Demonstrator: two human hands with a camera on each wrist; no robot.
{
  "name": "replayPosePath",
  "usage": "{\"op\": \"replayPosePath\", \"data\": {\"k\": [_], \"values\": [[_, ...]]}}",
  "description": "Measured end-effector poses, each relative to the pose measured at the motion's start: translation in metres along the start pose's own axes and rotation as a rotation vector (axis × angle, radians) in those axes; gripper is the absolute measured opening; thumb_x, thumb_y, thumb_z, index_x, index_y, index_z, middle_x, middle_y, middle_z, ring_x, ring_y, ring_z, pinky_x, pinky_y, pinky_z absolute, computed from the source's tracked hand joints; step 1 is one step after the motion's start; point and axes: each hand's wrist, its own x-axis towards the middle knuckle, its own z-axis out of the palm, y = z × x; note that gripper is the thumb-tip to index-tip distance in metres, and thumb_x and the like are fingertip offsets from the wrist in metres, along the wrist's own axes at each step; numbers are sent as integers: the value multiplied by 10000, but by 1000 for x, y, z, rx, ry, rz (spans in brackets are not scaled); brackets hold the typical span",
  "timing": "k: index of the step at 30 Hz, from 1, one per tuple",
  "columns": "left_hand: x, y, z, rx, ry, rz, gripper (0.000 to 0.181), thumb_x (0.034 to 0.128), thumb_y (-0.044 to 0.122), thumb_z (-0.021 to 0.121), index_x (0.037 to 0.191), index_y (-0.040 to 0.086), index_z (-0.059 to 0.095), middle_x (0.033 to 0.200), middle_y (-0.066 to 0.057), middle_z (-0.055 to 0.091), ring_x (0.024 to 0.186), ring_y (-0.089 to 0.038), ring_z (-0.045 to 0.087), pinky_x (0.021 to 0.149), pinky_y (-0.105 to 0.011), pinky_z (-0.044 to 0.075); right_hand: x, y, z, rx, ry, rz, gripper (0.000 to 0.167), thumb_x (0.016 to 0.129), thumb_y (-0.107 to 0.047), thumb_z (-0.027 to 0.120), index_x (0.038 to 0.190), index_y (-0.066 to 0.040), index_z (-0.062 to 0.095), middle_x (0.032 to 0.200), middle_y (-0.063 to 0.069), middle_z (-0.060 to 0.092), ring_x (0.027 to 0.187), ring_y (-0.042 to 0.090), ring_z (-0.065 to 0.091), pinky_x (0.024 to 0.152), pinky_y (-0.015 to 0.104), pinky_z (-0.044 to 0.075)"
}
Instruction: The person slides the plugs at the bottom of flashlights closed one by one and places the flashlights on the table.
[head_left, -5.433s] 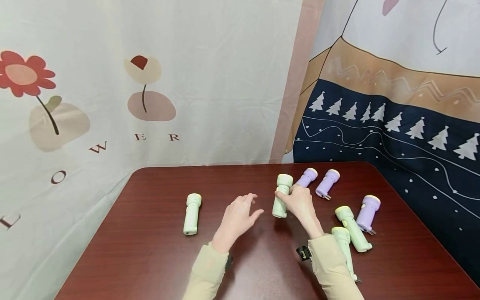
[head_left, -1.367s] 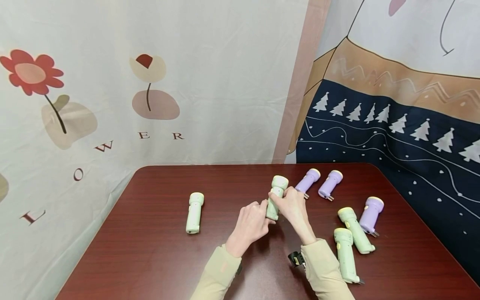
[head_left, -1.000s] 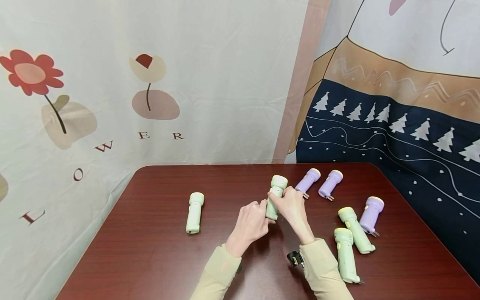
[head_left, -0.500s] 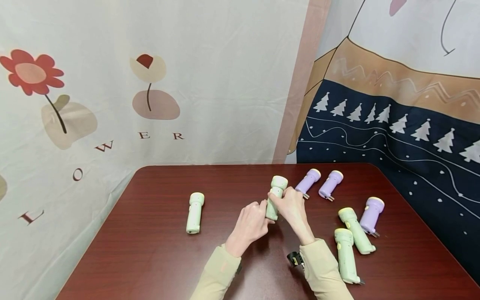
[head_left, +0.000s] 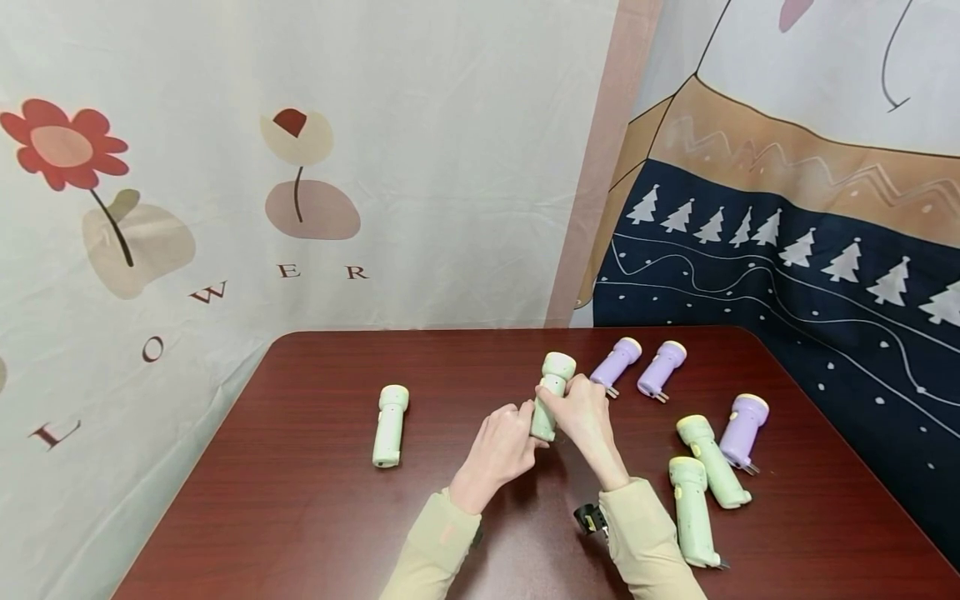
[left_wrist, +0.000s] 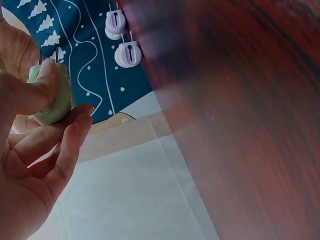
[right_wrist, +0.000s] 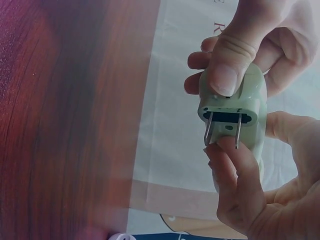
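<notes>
Right wrist view shows both hands on one object: the left hand (head_left: 497, 450) and right hand (head_left: 588, 412) grasp the held green flashlight (head_left: 558, 365) between them, raised above the table (head_left: 300, 517). The left thumb (right_wrist: 224, 82) presses the base just beside a dark slot (right_wrist: 229, 118), from which two metal prongs (right_wrist: 238, 132) stick out; a right fingertip lies close by them, though whether it touches the metal I cannot tell. The step looks like working the folding plug, in which direction is not clear. To do it well, I would brace the barrel firmly with one hand and move both prongs together, pushing evenly near their roots, with fingertips away from the slot where skin could be nipped. Holding the lamp head away from the body, as here, suits this, since the base faces the worker. Farther out, the far-left green flashlight (head_left: 388, 425) lies well apart; to the right are the near green flashlight (head_left: 693, 517), another green flashlight (head_left: 713, 462) just beside it, and three purple flashlights (head_left: 662, 369), whose prongs project and deserve elbow room.
</notes>
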Motion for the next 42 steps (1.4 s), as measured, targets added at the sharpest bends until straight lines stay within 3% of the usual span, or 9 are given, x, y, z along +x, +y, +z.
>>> {"op": "replayPosePath", "data": {"k": [24,42], "values": [[0,-2,-3,-53,-35,30,323,711,178,783,889,31,558,612,-14,575,593,-170,544,556,-262,469,-2,1,0,2,-11,22,447,780,-413,685,534,-101,481,513,-11,406,546,201,487,461,269,332],[-1,-3,-3,-37,-19,60,329,666,109,782,891,34,554,593,-20,543,574,-179,539,552,-267,458,-1,0,0,-16,-18,22,405,779,-376,687,555,-96,498,527,-6,410,558,204,478,472,275,336]]}}
